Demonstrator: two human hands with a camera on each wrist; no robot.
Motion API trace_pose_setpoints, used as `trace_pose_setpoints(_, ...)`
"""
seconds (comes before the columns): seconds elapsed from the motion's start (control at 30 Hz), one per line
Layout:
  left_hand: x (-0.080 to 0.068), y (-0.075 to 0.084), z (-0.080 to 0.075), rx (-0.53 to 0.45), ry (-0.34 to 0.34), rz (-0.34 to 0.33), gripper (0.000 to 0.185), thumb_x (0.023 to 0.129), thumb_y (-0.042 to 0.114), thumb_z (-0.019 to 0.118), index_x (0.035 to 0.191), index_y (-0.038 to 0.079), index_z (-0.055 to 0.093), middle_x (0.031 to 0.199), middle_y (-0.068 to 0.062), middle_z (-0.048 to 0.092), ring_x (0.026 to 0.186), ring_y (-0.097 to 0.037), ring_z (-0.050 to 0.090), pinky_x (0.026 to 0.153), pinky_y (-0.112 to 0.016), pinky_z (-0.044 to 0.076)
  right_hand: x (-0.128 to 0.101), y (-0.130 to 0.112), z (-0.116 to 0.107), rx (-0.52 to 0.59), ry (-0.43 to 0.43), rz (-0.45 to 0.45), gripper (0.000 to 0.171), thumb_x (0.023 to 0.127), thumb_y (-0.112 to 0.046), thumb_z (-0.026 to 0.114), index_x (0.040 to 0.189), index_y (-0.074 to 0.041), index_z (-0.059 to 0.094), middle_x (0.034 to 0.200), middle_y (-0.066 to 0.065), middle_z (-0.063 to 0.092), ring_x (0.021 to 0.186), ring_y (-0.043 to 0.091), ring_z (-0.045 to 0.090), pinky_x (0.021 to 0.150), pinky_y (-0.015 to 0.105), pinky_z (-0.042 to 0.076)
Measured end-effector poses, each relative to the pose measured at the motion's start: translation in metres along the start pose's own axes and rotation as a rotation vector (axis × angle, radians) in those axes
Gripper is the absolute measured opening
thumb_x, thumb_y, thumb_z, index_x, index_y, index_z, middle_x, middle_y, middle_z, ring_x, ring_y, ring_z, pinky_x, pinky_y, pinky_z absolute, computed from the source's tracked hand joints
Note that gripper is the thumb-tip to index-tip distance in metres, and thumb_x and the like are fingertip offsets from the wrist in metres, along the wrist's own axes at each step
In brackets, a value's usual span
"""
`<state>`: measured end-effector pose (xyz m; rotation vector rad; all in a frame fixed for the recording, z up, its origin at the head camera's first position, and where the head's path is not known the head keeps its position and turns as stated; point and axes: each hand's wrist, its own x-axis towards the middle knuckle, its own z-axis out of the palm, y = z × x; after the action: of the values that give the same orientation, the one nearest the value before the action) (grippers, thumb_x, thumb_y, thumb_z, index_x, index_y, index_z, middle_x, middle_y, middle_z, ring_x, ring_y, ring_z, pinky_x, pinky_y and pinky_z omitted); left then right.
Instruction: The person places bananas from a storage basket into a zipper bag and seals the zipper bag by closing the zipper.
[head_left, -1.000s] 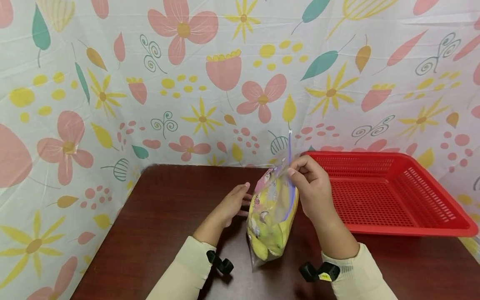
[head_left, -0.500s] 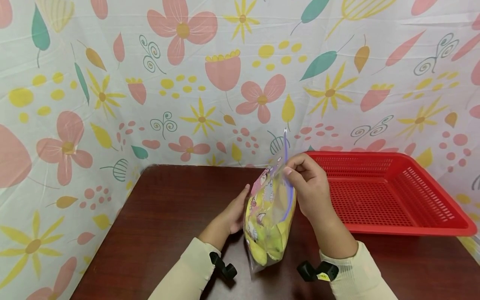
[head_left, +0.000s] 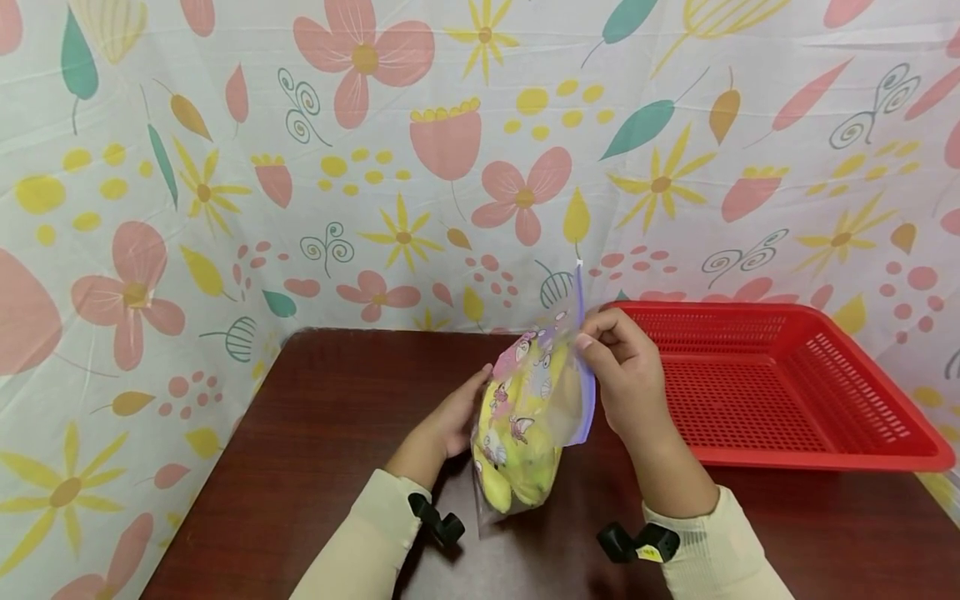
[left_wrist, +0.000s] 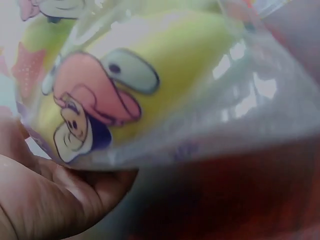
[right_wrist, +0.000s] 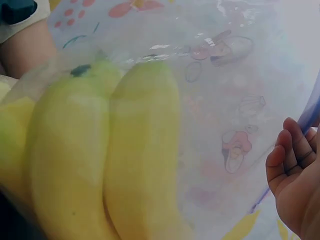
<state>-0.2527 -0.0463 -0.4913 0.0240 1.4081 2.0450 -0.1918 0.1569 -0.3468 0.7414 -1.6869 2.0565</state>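
A clear zip bag [head_left: 517, 400] with printed cartoon figures and a purple zip edge holds several yellow-green bananas [right_wrist: 142, 150]. It tilts over the table, its zip edge toward the right. My right hand [head_left: 626, 367] pinches that purple edge between thumb and fingers, below the white tab at its far end. Against the bag's left side lies my left hand [head_left: 450, 421], its fingers partly hidden behind the bag. In the left wrist view, the left hand [left_wrist: 60, 195] supports the bag from below with its fingers extended along the underside.
A red perforated plastic basket [head_left: 757, 458] stands on the right of the dark wooden table [head_left: 322, 467], close beside the right hand. Behind and to the left hangs a flower-patterned cloth [head_left: 300, 208].
My left hand, apart from the bag one second ago, now rests against it. The bag's lower part has swung left and upward, while the right hand keeps its pinch almost in place.
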Motion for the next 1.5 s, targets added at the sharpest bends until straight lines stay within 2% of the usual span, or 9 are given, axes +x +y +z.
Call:
trace_pose_setpoints(0.13, -0.002, 0.009, -0.012, -0.023, 0.003, 0.005, 0.067, 0.101, 0.065, 0.037, 0.134, 0.010, 0.054, 0.111, 0.002, 0.068, 0.100, -0.012, 0.067, 0.091, -0.028, 0.055, -0.002, 0.004, -0.003, -0.019, 0.024, 0.039, 0.016, 0.096, 0.006, 0.052, 0.090, -0.007, 0.059, 0.082, -0.002, 0.056, 0.072, 0.010, 0.052, 0.063, 0.022, 0.047)
trace_pose_setpoints(0.3, -0.006, 0.017, -0.027, -0.042, 0.037, 0.007, 0.067, 0.100, 0.066, 0.041, 0.133, 0.009, 0.053, 0.112, 0.001, 0.066, 0.101, -0.012, 0.066, 0.092, -0.028, 0.055, -0.003, 0.012, -0.006, -0.054, 0.030, 0.072, 0.016, 0.096, 0.008, 0.053, 0.089, -0.005, 0.058, 0.078, -0.003, 0.055, 0.070, 0.008, 0.049, 0.061, 0.022, 0.042)
trace_pose_setpoints(0.4, -0.009, 0.020, -0.034, -0.045, 0.067, -0.006, 0.065, 0.098, 0.066, 0.045, 0.131, 0.011, 0.054, 0.110, 0.001, 0.066, 0.100, -0.013, 0.066, 0.090, -0.028, 0.055, -0.004, 0.018, -0.009, -0.109, 0.030, 0.097, 0.011, 0.096, 0.007, 0.055, 0.089, -0.001, 0.057, 0.076, -0.003, 0.052, 0.068, 0.008, 0.045, 0.061, 0.024, 0.039)
trace_pose_setpoints(0.57, -0.014, 0.025, -0.044, -0.038, 0.102, 0.000, 0.053, 0.102, 0.059, 0.044, 0.124, 0.013, 0.057, 0.105, 0.003, 0.066, 0.095, -0.012, 0.066, 0.088, -0.028, 0.056, -0.006, 0.025, -0.016, -0.219, 0.054, 0.175, 0.008, 0.097, 0.001, 0.058, 0.092, 0.006, 0.055, 0.074, -0.004, 0.054, 0.070, 0.009, 0.049, 0.064, 0.021, 0.044)
trace_pose_setpoints(0.77, -0.017, 0.031, -0.053, -0.029, 0.111, 0.017, 0.045, 0.104, 0.054, 0.042, 0.118, 0.014, 0.059, 0.101, 0.003, 0.066, 0.092, -0.011, 0.065, 0.086, -0.027, 0.055, -0.010, 0.036, -0.027, -0.267, 0.030, 0.253, 0.013, 0.099, -0.005, 0.058, 0.095, 0.007, 0.056, 0.076, -0.004, 0.061, 0.073, 0.009, 0.055, 0.068, 0.021, 0.048)
trace_pose_setpoints(0.9, -0.021, 0.036, -0.059, -0.040, 0.158, 0.020, 0.044, 0.105, 0.051, 0.043, 0.120, 0.013, 0.058, 0.102, 0.003, 0.066, 0.092, -0.011, 0.066, 0.086, -0.027, 0.054, -0.012, 0.045, -0.035, -0.320, 0.007, 0.289, 0.017, 0.101, -0.010, 0.058, 0.097, 0.006, 0.057, 0.078, -0.004, 0.063, 0.076, 0.010, 0.057, 0.071, 0.022, 0.049)
trace_pose_setpoints(1.07, -0.026, 0.042, -0.068, -0.040, 0.215, 0.022, 0.044, 0.105, 0.049, 0.045, 0.126, 0.012, 0.057, 0.102, 0.003, 0.068, 0.091, -0.011, 0.067, 0.084, -0.027, 0.055, -0.015, 0.061, -0.042, -0.377, -0.014, 0.342, 0.017, 0.102, -0.013, 0.058, 0.099, 0.004, 0.059, 0.077, -0.006, 0.059, 0.075, 0.010, 0.054, 0.068, 0.022, 0.047)
trace_pose_setpoints(1.33, -0.030, 0.046, -0.071, 0.016, 0.279, 0.046, 0.048, 0.104, 0.048, 0.048, 0.131, 0.010, 0.055, 0.103, 0.005, 0.067, 0.090, -0.010, 0.067, 0.083, -0.027, 0.055, -0.018, 0.071, -0.048, -0.474, 0.000, 0.446, 0.017, 0.100, -0.019, 0.061, 0.098, -0.002, 0.061, 0.074, -0.005, 0.062, 0.069, 0.011, 0.056, 0.062, 0.026, 0.050)
trace_pose_setpoints(1.5, -0.028, 0.044, -0.066, 0.072, 0.316, 0.056, 0.042, 0.103, 0.044, 0.051, 0.123, 0.007, 0.059, 0.097, 0.004, 0.068, 0.085, -0.011, 0.067, 0.081, -0.027, 0.056, -0.018, 0.072, -0.050, -0.673, -0.035, 0.501, 0.013, 0.099, -0.019, 0.061, 0.098, -0.007, 0.064, 0.079, 0.002, 0.066, 0.072, 0.014, 0.056, 0.064, 0.028, 0.048)
